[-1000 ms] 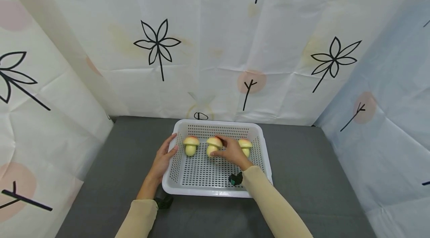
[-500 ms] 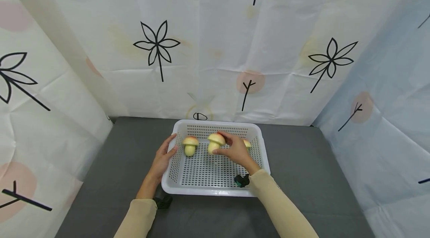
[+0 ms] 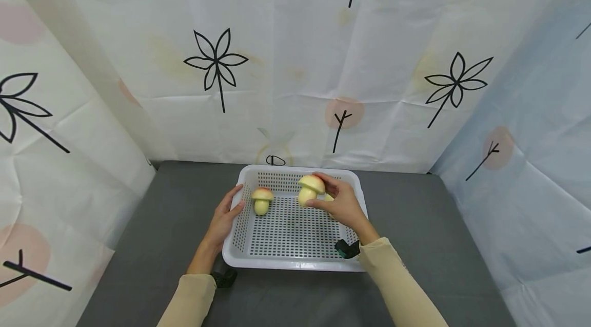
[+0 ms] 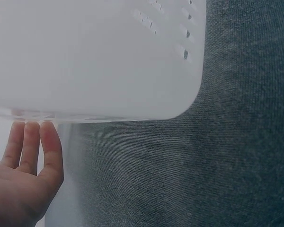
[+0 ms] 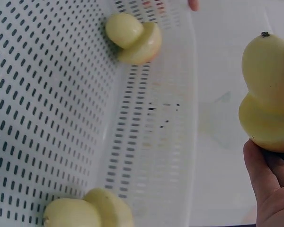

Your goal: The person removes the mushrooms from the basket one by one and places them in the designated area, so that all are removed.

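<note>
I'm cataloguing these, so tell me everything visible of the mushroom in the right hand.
The mushroom has a pale yellow-green stem with a dark spot at its end, and a domed cap blushed red on top. It may be foam or plastic. The right hand grips it, cap up and slightly tilted, above the white basket.

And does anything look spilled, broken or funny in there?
No, nothing stands out. The left mushroom and right mushroom rest in the basket, and the right hand holds the third mushroom. I can see no spill or break.
</note>
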The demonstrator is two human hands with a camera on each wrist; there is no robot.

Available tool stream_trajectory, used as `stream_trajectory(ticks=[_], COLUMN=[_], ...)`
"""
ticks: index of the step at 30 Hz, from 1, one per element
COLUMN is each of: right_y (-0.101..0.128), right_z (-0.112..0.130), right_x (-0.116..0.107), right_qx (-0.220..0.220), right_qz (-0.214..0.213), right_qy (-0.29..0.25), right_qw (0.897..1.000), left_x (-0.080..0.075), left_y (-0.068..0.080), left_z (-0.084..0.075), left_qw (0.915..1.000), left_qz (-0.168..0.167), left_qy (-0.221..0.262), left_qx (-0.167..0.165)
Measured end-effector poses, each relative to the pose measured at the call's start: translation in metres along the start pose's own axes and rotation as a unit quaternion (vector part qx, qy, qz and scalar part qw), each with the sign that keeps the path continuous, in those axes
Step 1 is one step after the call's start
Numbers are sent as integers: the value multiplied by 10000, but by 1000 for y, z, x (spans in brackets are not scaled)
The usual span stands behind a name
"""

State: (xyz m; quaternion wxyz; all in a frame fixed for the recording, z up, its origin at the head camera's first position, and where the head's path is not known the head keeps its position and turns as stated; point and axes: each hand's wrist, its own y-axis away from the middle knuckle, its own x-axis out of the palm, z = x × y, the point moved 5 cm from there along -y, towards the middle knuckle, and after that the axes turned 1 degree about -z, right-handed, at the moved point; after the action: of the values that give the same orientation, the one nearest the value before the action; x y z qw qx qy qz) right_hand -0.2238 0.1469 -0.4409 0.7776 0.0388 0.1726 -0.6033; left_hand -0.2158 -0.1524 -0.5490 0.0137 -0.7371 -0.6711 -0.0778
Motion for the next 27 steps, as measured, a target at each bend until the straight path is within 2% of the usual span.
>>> stream_trajectory(ticks=[7,16,27], right_y=[12,29,47], right_z=[14,34,45], right_x=[-22,-52,-80], right_qx=[-436,-1174,-1556], right_qz=[-391,-821,-1216], right_qy=[-168,-236,-91], right_qw=[9981,9894,9803], left_x=[-1,-1,0], left_y=[0,1,0], left_z=[0,0,0], left_qw=[10000,9999,10000], left_qz=[-18,-28,-2], left_qy=[-15,30,-7], left_qx=[-12,-111,-34])
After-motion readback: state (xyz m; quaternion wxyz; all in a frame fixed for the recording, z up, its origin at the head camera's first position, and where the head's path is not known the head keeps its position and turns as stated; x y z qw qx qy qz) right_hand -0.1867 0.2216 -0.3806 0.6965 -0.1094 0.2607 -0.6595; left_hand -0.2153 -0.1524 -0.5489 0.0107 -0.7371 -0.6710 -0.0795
